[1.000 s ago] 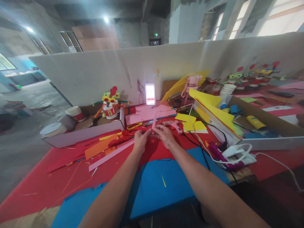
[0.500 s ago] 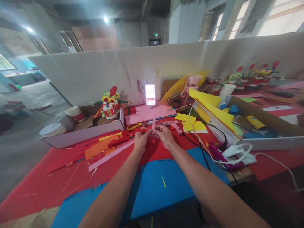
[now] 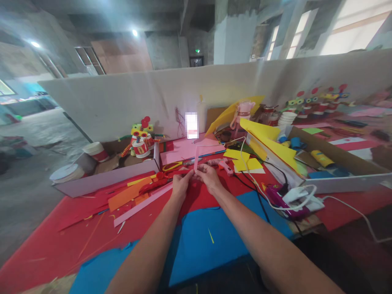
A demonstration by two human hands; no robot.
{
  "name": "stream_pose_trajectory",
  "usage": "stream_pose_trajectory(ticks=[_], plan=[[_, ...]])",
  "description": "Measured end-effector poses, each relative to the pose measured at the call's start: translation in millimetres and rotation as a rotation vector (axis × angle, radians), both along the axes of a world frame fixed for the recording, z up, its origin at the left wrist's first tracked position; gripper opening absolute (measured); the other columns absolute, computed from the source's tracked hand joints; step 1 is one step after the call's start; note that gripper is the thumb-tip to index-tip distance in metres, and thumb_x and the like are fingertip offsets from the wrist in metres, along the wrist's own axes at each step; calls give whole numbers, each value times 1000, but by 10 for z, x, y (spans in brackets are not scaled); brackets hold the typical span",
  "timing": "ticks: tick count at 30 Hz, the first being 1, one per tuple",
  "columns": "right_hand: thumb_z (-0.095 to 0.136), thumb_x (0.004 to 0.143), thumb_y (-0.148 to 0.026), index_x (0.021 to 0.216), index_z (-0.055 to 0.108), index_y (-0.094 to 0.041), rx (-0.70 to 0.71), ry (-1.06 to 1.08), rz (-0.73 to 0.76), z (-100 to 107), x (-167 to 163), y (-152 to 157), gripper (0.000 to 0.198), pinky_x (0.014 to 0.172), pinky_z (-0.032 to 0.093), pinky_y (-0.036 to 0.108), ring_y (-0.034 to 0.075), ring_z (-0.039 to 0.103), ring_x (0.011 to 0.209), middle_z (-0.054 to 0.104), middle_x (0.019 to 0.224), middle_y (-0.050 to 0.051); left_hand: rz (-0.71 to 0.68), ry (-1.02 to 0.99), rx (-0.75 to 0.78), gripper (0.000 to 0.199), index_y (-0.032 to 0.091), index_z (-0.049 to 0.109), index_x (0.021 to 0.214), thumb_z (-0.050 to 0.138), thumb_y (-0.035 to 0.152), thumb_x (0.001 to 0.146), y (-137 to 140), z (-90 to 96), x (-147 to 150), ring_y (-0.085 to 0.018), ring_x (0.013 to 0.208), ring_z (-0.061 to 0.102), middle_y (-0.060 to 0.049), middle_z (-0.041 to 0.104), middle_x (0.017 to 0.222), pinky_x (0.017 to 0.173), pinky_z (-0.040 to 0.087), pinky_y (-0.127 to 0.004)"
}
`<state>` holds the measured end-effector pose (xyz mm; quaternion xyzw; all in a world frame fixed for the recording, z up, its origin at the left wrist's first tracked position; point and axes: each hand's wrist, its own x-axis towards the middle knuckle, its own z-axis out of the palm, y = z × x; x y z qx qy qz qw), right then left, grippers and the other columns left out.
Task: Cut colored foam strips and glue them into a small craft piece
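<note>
A narrow pink paper strip [image 3: 196, 156] stands nearly upright between my hands, above the red table cover. My left hand [image 3: 181, 184] is closed, with thumb and fingertips pinching at the strip's lower end. My right hand [image 3: 207, 178] grips the same end from the other side, its fingertips meeting those of the left. Fingers hide the part of the strip that they hold. A longer pink strip [image 3: 137, 207] slants down to the left from beside my left hand; whether it joins the held one, I cannot tell.
Yellow-handled scissors [image 3: 173, 166] and a pink glue gun [image 3: 225, 166] lie beyond my hands. Left stands a box [image 3: 110, 177] with a paper-cup robot figure [image 3: 141, 141]. At right are a box of paper rolls [image 3: 346, 183], cables and a purple power strip [image 3: 283, 201]. Blue sheets [image 3: 211, 245] lie in front.
The upright pink strip leans a little more to the right at its top, and both hands stay pinched together on it. The whole view has shifted slightly.
</note>
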<state>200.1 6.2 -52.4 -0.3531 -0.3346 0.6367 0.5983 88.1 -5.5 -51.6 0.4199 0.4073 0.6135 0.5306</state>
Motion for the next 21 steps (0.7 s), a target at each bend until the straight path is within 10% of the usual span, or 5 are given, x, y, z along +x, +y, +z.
stream_pose_trajectory(ticks=[21], plan=[[80, 56, -34, 77, 65, -17, 97, -10, -66, -100, -38, -2, 31, 71, 56, 33, 16, 67, 65, 69, 72, 0, -69, -125, -64, 33, 14, 59, 67, 83, 36, 60, 1, -14, 10, -8, 49, 52, 1, 61, 58, 47, 41, -19]])
